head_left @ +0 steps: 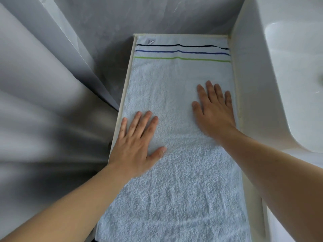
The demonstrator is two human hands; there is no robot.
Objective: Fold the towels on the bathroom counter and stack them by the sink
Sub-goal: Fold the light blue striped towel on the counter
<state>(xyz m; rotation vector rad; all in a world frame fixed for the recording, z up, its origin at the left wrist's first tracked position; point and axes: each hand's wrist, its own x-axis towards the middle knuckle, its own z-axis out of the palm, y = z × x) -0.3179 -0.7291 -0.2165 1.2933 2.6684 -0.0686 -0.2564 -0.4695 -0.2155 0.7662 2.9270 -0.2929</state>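
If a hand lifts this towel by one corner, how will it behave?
The towel looks like soft terry lying flat, so it would probably drape limply. Its looped pile likely grips rather than slides. It seems light.

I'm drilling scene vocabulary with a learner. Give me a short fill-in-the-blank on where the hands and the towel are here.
1. Both hands lie ____ on the white towel, fingers straight.
2. The towel's three coloured stripes run across its ____ end.
3. The right hand is nearer the ____ than the left hand is.
4. The stripe closest to the hands is ____.

Missing words: flat; far; sink; green
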